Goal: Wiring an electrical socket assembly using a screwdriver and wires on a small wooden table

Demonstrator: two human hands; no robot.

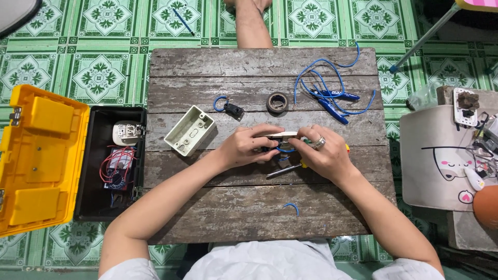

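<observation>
At the middle of a weathered wooden table point(259, 212), my left hand point(245, 146) grips a white switch plate point(284, 134) with a short blue wire point(284, 151) at its underside. My right hand point(322, 154), wearing a ring, closes on a screwdriver with a green and yellow handle point(307, 140) held against the plate. A second screwdriver point(284, 169) lies on the table just below both hands. What the fingers cover of the plate is hidden.
A cream wall box point(190, 130) lies left of my hands. Behind are a small black part with blue wire point(230, 108), a tape roll point(278, 102), blue-handled pliers point(332, 101) and loose blue wire. An open yellow toolbox point(62, 155) sits on the floor left. A person's leg point(251, 23) shows at the far edge.
</observation>
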